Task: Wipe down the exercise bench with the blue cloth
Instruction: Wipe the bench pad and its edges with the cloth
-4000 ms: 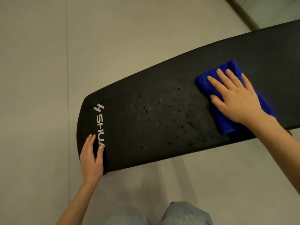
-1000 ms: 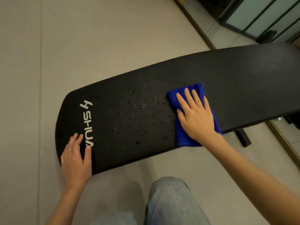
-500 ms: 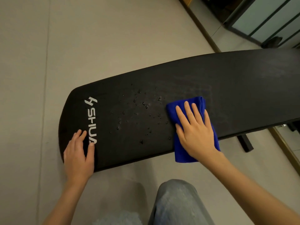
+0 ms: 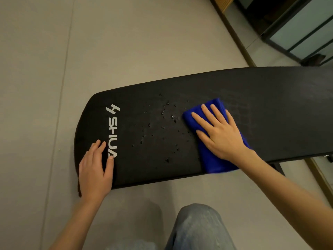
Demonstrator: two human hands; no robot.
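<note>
The black padded exercise bench point(image 4: 261, 105) runs across the view from its rounded left end, which carries a white logo, off to the right. Several water droplets point(image 4: 162, 127) dot the pad's middle. A folded blue cloth point(image 4: 210, 159) lies on the pad just right of the droplets, its near end hanging over the bench's front edge. My right hand point(image 4: 219, 134) presses flat on the cloth with straight, spread fingers. Flat on the bench's left end lies my left hand point(image 4: 95, 170), fingers beside the logo.
Grey floor point(image 4: 126, 42) surrounds the bench. A wooden strip point(image 4: 232, 31) and dark-framed glass panels point(image 4: 306, 31) stand at the back right. My jeans-clad knee point(image 4: 198, 230) is at the bottom centre. A dark bench foot point(image 4: 278, 168) shows under the right part.
My right hand has slid the cloth leftward along the pad towards the droplets over the last seconds. The left hand has stayed at the bench's end. The camera view has shifted.
</note>
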